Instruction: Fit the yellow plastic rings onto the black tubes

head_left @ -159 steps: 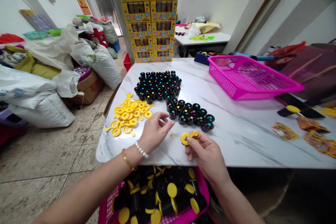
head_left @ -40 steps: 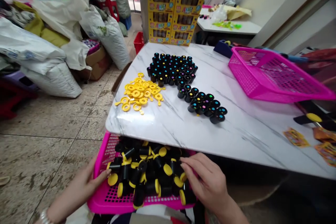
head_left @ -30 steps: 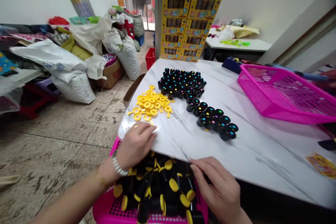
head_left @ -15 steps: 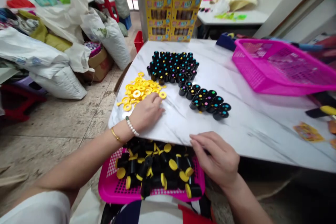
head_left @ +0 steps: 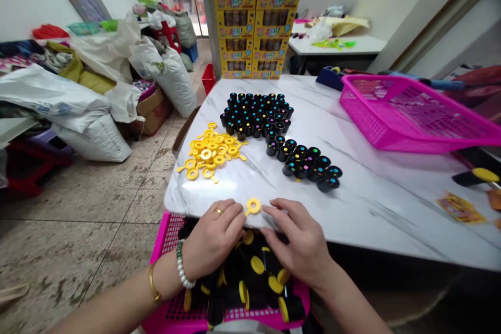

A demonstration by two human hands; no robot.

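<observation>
At the table's near edge, my left hand [head_left: 215, 237] has its fingers closed on the stem of a yellow ring piece [head_left: 253, 205]. My right hand [head_left: 299, 240] is just right of the ring, thumb and fingers apart, holding nothing. A pile of yellow ring pieces [head_left: 211, 148] lies at the table's left side. Behind and to the right stand black cups [head_left: 256, 109] with coloured dots, and a second group of black cups [head_left: 309, 162] extends rightward. Below my hands, a pink basket [head_left: 166, 232] holds black tubes with yellow caps [head_left: 257, 265].
An open pink basket [head_left: 391, 125] sits on the right of the white table [head_left: 376, 198]. Yellow boxes [head_left: 254, 26] are stacked at the far edge. White sacks [head_left: 94, 130] stand on the floor at left. A yellow packet [head_left: 461, 209] lies at the right.
My left hand has moved from the yellow pile to the near edge, bringing one ring piece. My right hand has shifted slightly left and its fingers have spread. The view has tilted up a little.
</observation>
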